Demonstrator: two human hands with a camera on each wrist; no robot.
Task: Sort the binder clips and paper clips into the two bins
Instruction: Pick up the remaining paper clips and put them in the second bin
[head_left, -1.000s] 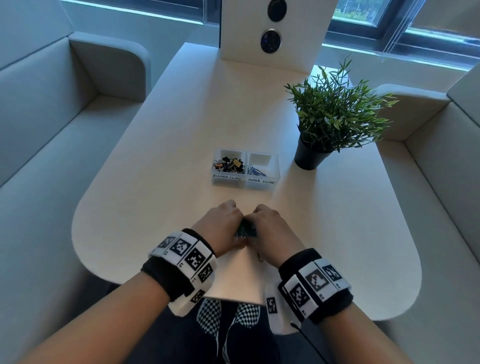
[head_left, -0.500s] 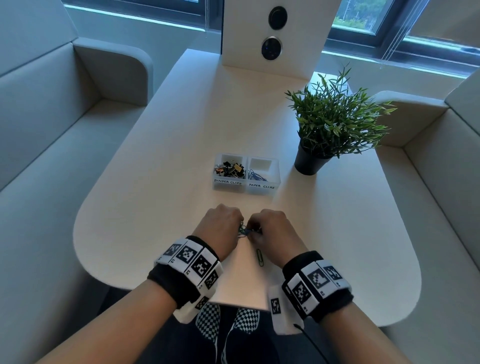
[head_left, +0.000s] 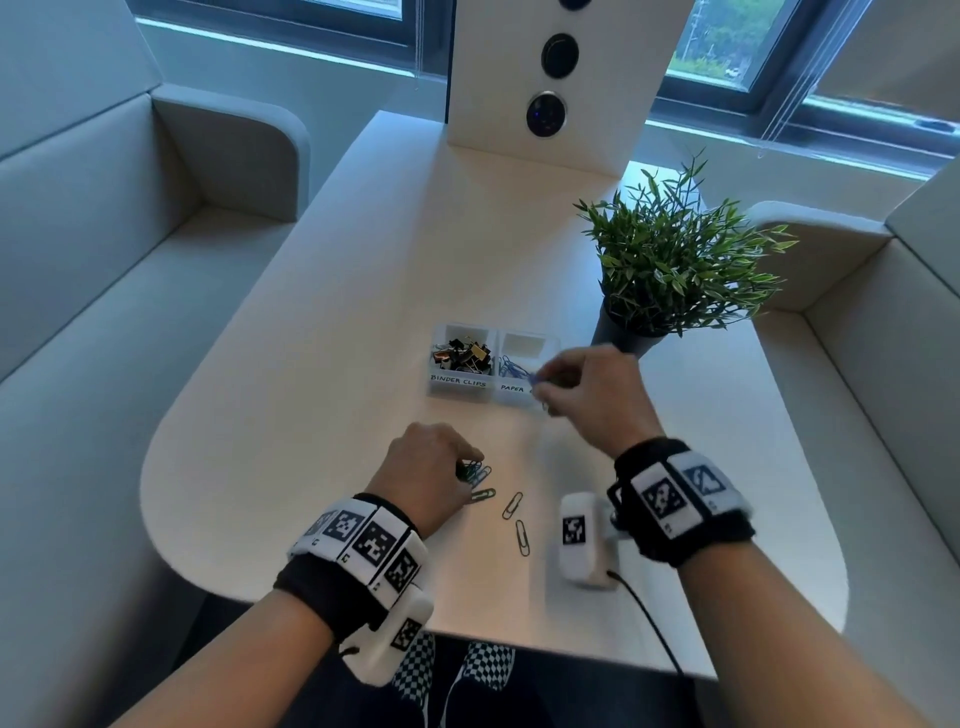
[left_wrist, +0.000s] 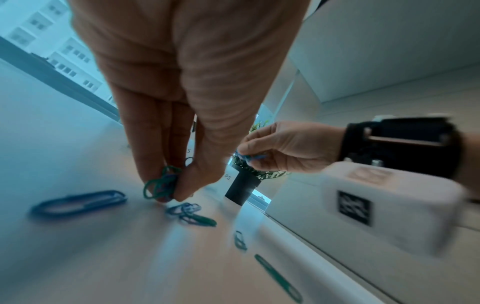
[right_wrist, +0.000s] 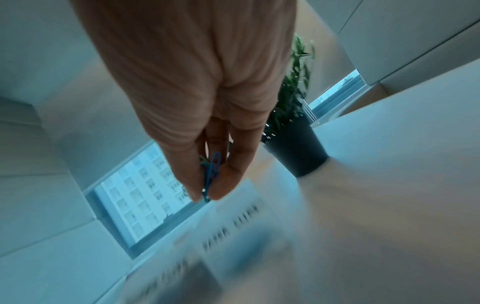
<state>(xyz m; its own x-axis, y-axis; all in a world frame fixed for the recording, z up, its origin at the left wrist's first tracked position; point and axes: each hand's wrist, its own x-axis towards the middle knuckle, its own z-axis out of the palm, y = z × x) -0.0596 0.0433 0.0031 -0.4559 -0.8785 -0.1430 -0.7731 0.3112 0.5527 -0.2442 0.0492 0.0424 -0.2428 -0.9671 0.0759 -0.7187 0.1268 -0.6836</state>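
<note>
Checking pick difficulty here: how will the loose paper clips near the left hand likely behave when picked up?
The paper clips lie flat on the smooth table, so probably slide before lifting. The bunch in the left hand looks tangled; clips may snag together.

Bins (head_left: 493, 387) mid-table (head_left: 311, 364), binder clips (head_left: 464, 355) in left bin, plant (head_left: 670, 270) right of bins, loose paper clips (head_left: 514, 512) before bins, near table edge.

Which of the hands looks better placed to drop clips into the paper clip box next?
The right hand. It pinches blue paper clips right at the paper clips bin, while the left hand is down at the loose pile on the table.
</note>
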